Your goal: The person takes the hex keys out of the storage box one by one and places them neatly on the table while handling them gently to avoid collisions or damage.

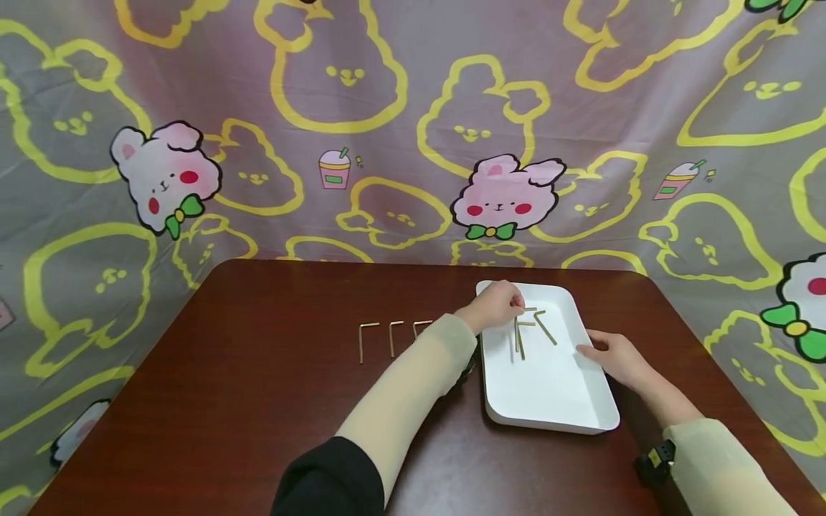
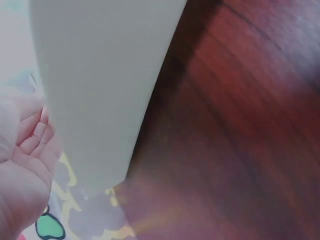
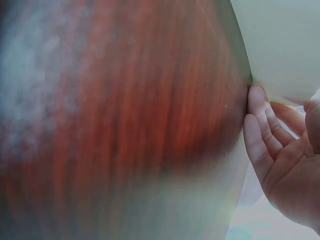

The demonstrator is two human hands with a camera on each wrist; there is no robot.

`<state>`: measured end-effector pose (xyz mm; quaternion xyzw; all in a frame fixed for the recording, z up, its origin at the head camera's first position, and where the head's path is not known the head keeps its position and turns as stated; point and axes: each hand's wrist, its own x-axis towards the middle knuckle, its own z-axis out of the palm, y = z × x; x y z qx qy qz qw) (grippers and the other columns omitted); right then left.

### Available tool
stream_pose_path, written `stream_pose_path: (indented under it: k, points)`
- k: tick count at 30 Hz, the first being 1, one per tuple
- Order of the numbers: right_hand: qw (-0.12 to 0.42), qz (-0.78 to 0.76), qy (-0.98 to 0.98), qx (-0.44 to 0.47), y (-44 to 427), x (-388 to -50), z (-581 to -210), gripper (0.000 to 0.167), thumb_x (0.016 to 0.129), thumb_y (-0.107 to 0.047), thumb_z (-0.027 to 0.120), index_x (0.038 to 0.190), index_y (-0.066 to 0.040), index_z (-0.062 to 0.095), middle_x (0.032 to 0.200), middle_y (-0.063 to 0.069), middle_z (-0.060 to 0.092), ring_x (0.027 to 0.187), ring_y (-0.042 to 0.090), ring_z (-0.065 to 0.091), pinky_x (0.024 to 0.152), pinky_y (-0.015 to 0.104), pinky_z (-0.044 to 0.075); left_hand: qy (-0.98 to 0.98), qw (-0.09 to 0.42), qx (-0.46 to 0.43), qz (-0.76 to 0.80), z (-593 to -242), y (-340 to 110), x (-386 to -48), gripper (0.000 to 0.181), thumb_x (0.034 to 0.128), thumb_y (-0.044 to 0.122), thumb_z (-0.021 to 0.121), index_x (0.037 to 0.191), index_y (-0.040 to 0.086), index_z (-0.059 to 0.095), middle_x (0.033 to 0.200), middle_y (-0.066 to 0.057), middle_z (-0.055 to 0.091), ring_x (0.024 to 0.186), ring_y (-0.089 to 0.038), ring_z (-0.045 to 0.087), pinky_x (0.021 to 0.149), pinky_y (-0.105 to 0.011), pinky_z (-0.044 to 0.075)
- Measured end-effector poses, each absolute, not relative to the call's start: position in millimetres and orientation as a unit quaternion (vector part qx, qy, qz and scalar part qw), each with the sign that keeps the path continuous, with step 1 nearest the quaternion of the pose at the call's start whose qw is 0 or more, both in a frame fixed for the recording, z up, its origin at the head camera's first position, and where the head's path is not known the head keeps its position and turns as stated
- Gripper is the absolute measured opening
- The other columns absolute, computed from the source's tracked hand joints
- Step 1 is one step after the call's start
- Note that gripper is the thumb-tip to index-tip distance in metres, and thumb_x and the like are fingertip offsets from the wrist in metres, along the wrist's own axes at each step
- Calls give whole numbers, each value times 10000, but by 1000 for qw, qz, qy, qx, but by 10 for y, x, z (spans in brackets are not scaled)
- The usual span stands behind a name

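At the far end of the white tray, my left hand pinches a thin brass-coloured L-shaped rod between thumb and fingertips. Two more such rods lie in the tray near it. In the left wrist view, the hand is beside the tray's side wall, its fingertips hidden. My right hand holds the tray's right edge, thumb at the rim; in the right wrist view, the fingers of this hand touch the tray's outer wall low down.
Left of the tray, L-shaped rods stand in a row on the dark brown table, one partly behind my left forearm. A patterned cloth hangs behind the table and along both sides.
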<state>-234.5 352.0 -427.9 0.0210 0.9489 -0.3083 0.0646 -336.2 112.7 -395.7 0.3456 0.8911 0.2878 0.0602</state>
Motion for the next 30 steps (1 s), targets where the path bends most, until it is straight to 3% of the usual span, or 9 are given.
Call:
stream_pose_path:
  k: [15,30]
  points:
    - [58,-301,952,8,3511,-2345,-4265,609,961,-245,619,1350,175,410,1304,412,436,1073,482,544,802,503,507,874,47,357,325,-3668,545,-3353,93,941,108,647,913,46,712,823,-4,650,747,-104,564,691,-192,449]
    - [65,-304,950,15,3529,-2352,-4277,634,968,-271,611,1363,173,390,1316,418,416,1078,487,539,816,519,500,890,28,326,319,-3755,-359,-3248,51,899,95,697,853,76,687,748,38,625,661,-94,526,657,-235,432]
